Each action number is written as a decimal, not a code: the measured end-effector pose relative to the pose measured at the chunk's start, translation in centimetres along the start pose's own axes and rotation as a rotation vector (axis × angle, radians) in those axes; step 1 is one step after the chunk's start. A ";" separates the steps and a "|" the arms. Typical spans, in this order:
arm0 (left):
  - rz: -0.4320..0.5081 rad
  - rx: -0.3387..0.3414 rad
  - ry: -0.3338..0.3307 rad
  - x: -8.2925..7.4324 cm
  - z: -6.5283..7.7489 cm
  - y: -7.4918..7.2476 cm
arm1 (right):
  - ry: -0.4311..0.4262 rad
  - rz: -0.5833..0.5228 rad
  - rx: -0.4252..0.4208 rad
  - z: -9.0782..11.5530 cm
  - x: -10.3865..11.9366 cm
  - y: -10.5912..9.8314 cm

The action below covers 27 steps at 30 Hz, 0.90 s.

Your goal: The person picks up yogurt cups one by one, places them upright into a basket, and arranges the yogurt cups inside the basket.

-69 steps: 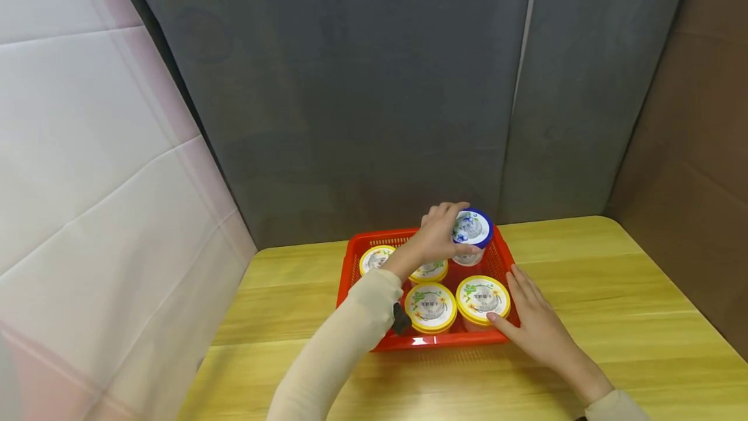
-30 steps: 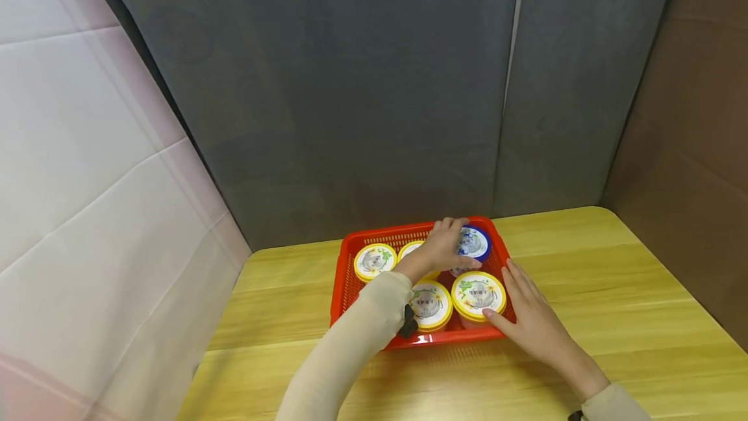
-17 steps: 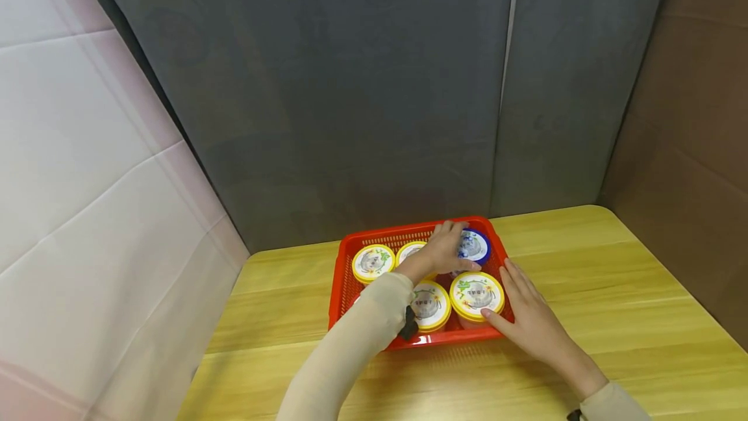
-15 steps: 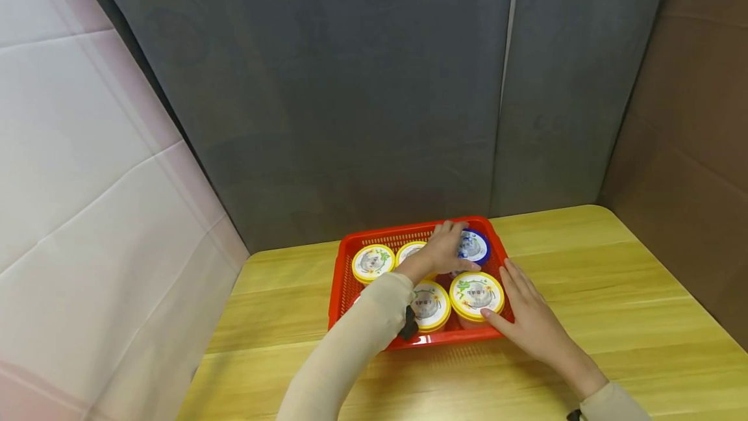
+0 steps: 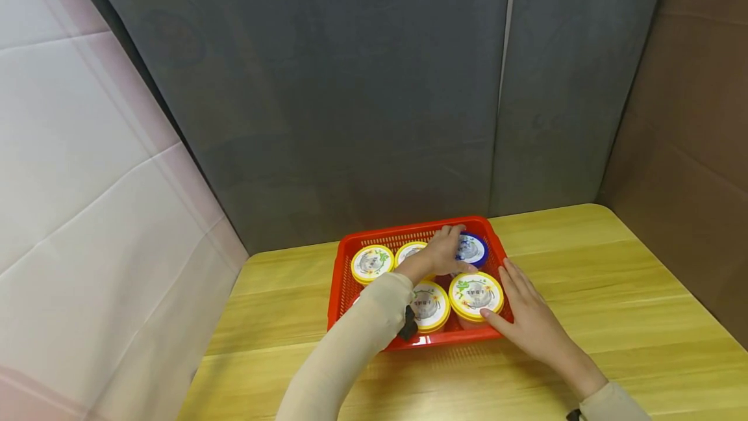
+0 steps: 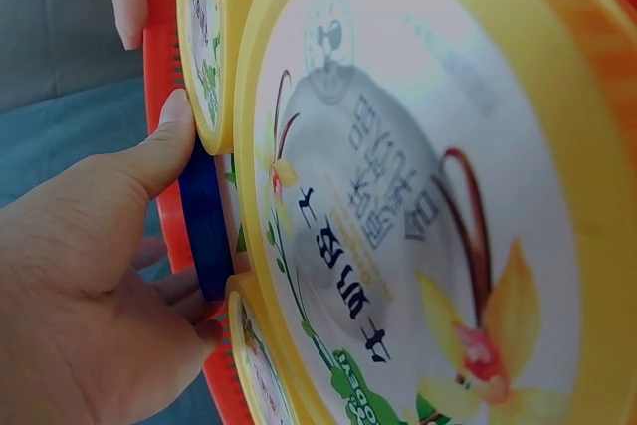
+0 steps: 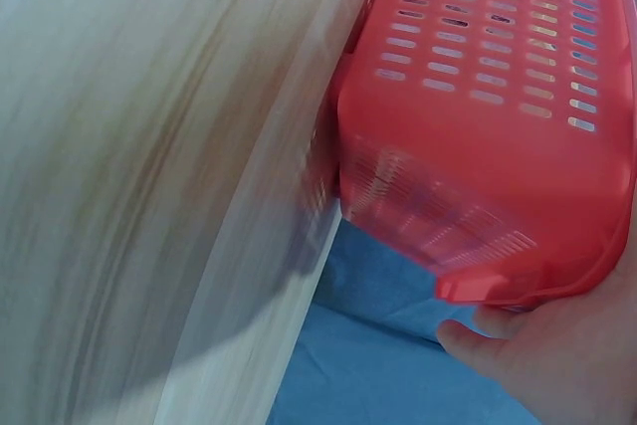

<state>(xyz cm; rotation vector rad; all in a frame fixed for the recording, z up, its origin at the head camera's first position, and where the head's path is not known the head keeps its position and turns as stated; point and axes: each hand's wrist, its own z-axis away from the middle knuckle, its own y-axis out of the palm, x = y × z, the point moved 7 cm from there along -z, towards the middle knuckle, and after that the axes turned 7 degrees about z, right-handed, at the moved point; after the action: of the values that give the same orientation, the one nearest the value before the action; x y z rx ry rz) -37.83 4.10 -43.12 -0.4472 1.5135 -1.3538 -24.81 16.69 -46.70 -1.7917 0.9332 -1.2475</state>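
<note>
In the head view, my left hand [image 5: 438, 255] holds a tub with a blue lid [image 5: 474, 251] in the back right corner of a red plastic basket [image 5: 456, 339]. The left wrist view shows the thumb on the blue lid's edge [image 6: 204, 221] and fingers round its other side. My right hand [image 5: 532, 320] lies along the basket's right rim, fingers straight, with the thumb at the lid of a yellow-lidded tub [image 5: 476, 294]. Another yellow-lidded tub [image 5: 429, 306] stands beside that one. My left forearm covers the basket's front left part.
More yellow-lidded tubs stand at the back left [image 5: 373, 262] and back middle [image 5: 409, 251] of the basket. The basket sits on a wooden table [image 5: 274, 304]. A dark grey curtain [image 5: 327, 96] hangs behind; a whitish panel [image 5: 105, 167] stands left, a brown one [image 5: 695, 115] right.
My left hand has lowered the blue-lidded tub into the basket's back right corner, and it has since shifted slightly down and left. The right hand stays at the rim. The head view has drifted slightly.
</note>
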 end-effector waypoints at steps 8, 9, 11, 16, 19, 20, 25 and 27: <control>0.047 0.036 -0.015 0.4 0.1 0.2 | 0.003 0.001 0.006 0.0 0.0 0.1; 0.054 0.042 -0.017 0.5 0.1 0.2 | 0.005 0.001 0.008 0.0 -0.1 0.1; 0.061 0.048 -0.018 0.5 0.2 0.2 | 0.010 0.000 0.011 0.0 -0.1 0.2; 0.056 0.044 -0.023 0.8 0.2 0.1 | 0.012 0.000 0.024 -0.1 0.0 0.3; 0.052 0.035 -0.038 1.1 0.3 0.0 | 0.006 -0.004 0.028 -0.2 0.1 0.3; 0.050 0.033 -0.047 1.2 0.3 -0.1 | 0.004 -0.006 0.028 -0.2 0.1 0.4; 0.085 0.009 -0.073 1.8 0.9 -1.0 | -0.001 -0.013 0.033 -0.4 -0.1 0.5; 0.097 -0.010 -0.060 2.0 1.2 -1.6 | -0.003 -0.011 0.035 -0.5 -0.2 0.5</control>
<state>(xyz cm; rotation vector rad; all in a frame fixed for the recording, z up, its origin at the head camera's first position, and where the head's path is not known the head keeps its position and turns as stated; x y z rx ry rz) -38.23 1.39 -42.37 -0.4125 1.4746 -1.2476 -25.38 16.59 -47.15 -1.7732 0.8959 -1.2596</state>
